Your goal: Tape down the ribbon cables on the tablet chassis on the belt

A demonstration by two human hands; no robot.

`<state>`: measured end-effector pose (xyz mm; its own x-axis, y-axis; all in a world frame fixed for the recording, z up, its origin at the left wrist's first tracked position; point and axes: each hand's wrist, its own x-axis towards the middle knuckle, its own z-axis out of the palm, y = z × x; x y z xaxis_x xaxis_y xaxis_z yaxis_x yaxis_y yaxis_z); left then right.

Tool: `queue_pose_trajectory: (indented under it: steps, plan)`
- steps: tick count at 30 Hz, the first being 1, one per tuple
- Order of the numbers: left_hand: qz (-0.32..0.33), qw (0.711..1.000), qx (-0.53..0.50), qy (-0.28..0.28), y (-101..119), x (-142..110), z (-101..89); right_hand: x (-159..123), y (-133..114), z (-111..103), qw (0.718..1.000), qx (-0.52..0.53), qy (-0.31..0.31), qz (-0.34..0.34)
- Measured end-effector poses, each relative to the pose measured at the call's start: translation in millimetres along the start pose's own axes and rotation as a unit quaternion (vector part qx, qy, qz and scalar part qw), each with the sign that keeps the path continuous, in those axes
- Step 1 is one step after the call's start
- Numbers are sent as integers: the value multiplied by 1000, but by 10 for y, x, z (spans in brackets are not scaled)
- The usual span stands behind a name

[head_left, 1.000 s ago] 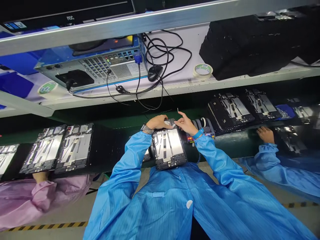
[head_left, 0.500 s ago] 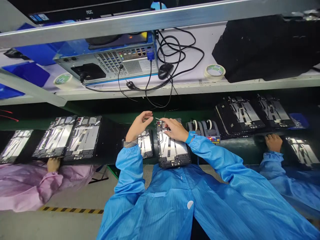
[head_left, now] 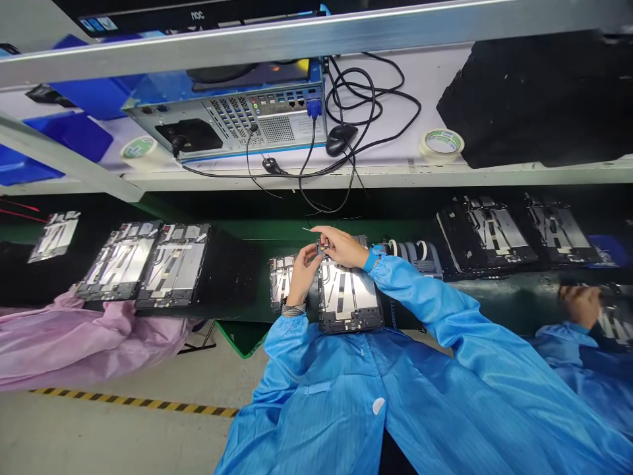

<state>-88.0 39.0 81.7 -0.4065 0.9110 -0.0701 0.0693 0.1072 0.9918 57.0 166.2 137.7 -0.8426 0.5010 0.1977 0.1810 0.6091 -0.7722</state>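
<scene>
An opened tablet point(head_left: 353, 290), its silver inner plates and dark cables exposed, lies in front of me at the bench edge. Over its upper part, my right hand point(head_left: 345, 248) is closed around a thin metal tool point(head_left: 306, 229), whose end sticks out to the left. The kind of tool cannot be made out. My left hand point(head_left: 302, 274) is at the tablet's upper left corner, thumb and fingers brought together close to the right fingertips. What they pinch is too small to name. Another opened device point(head_left: 281, 280) lies just left of my left hand, partly covered by it.
Grey tape dispensers point(head_left: 420, 257) stand right of my tablet. More opened tablets point(head_left: 175, 267) lie left, and stacked ones point(head_left: 487, 231) right. Co-workers' sleeves, pink point(head_left: 93, 343) and blue point(head_left: 568, 349), reach in from both sides. A computer case point(head_left: 237, 125) and cables occupy the shelf.
My left hand has come down and right, from held up with fingers apart to the tablet's corner. My right hand stays over the tablet with the tool. The view has shifted slightly.
</scene>
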Motion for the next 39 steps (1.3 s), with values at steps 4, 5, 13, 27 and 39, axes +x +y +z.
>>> queue_pose_trajectory:
  steps: [4,5,13,27,39]
  plan:
    - [-6,1000,25,10,11,1,34,17,33,-10,1000,13,-22,2]
    - [-7,999,29,13,16,14,42,20,43,-21,999,16,-26,13]
    - [-22,999,40,19,68,108,64,-292,-246,-154,959,241,69,135]
    - [53,995,86,-5,180,82,68,-585,-538,272,616,726,104,286]
    - [77,986,146,-20,271,66,23,-590,-545,342,610,730,122,284]
